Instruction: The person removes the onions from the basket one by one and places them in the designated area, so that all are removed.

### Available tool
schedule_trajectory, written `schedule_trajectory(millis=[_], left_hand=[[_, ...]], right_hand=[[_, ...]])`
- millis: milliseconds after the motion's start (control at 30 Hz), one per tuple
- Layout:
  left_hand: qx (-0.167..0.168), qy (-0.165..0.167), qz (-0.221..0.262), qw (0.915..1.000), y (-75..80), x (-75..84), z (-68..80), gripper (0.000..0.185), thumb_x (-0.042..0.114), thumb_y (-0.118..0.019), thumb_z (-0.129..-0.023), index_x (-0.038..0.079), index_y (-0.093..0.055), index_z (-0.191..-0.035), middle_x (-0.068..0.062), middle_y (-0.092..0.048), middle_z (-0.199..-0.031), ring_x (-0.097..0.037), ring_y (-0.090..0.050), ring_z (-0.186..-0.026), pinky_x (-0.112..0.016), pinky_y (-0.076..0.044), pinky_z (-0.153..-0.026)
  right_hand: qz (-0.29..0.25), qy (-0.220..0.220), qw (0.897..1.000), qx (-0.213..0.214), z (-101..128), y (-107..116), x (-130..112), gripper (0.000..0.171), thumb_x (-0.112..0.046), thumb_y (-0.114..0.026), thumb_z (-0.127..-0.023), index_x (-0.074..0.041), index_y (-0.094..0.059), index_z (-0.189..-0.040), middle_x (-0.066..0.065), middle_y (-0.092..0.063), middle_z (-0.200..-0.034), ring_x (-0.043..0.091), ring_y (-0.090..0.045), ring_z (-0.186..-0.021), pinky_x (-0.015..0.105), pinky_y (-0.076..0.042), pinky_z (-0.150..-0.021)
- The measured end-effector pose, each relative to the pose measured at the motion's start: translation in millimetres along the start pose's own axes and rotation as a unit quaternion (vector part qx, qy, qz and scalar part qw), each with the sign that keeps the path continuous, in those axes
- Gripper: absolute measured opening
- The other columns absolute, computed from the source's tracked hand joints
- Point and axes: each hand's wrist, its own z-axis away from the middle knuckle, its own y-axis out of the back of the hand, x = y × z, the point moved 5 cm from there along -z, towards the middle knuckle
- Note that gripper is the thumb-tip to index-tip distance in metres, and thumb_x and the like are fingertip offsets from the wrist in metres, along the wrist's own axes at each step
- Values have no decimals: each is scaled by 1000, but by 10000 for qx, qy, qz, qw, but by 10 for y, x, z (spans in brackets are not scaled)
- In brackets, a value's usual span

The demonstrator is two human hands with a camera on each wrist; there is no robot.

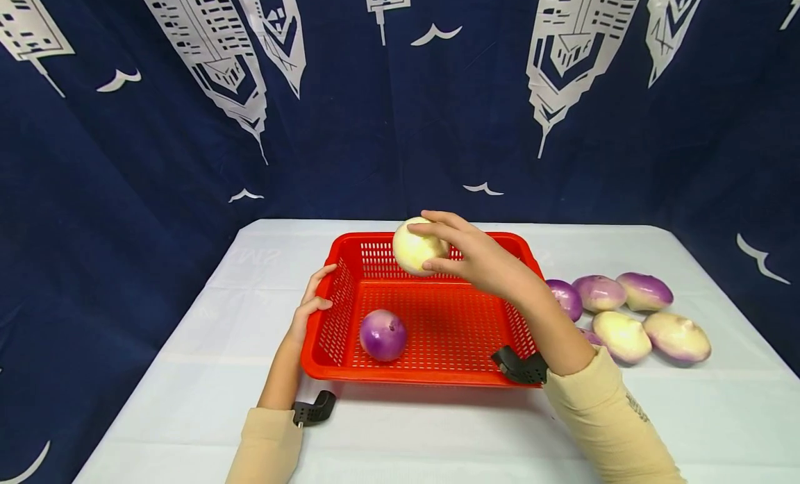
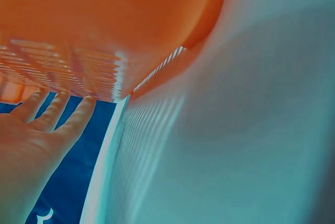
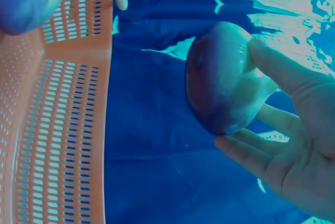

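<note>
My right hand [image 1: 478,258] grips a turnip [image 1: 412,248] between thumb and fingers, over the far side of the red basket [image 1: 421,381]. Its pale side faces the head camera; from the right wrist, the turnip [image 3: 220,80] shows a purple end. Another turnip [image 1: 383,335], mostly purple, lies in the basket's left front part. At the basket's left rim, my left hand [image 1: 307,310] rests its fingertips on the edge. The left wrist view shows that hand [image 2: 31,145] with extended fingers reaching the slotted wall.
Several more purple-and-white turnips [image 1: 678,337] lie together on the white tabletop [image 1: 437,435], right of the basket and partly behind my right forearm. A dark blue cloth [image 1: 400,137] with white building prints hangs behind the table.
</note>
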Motion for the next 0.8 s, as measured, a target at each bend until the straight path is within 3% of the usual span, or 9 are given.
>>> schedule_trajectory(millis=[233, 467, 633, 800], left_hand=[[4, 36, -2, 10000, -17, 19, 6, 69, -3, -25, -70, 10, -19, -138, -11, -22, -135, -23, -38, -105, -28, -45, -77], [-2, -7, -7, 10000, -2, 5, 2, 68, -3, -25, -71, 15, -23, -136, -11, -23, -134, -21, -40, -104, -28, -45, -77], [32, 26, -3, 10000, 4, -8, -5, 68, -3, -26, -71, 14, -22, -137, -10, -23, -134, -22, -40, -105, -29, -45, -77], [86, 8, 26, 10000, 1, -10, -2, 68, -3, -26, -71, 15, -23, -136, -10, -24, -133, -21, -40, -104, -28, -45, -77]], right_hand=[[-43, 138, 9963, 842, 186, 171, 85, 55, -20, -68, -78, -20, -49, -130, 5, -35, -143, 27, -37, -129, 47, -40, -97], [-49, 146, 9839, 1779, 410, 324, 182, 55, -11, -70, -75, -15, -52, -127, 8, -40, -139, 30, -42, -125, 46, -43, -92], [35, -99, 9737, 2278, 610, 478, 214, 58, -6, -71, -73, -16, -53, -127, 5, -41, -139, 28, -43, -124, 37, -44, -87], [156, -400, 9652, 2581, 825, 586, 258, 61, -7, -71, -73, -21, -51, -129, 1, -40, -140, 17, -42, -125, 11, -41, -87]])
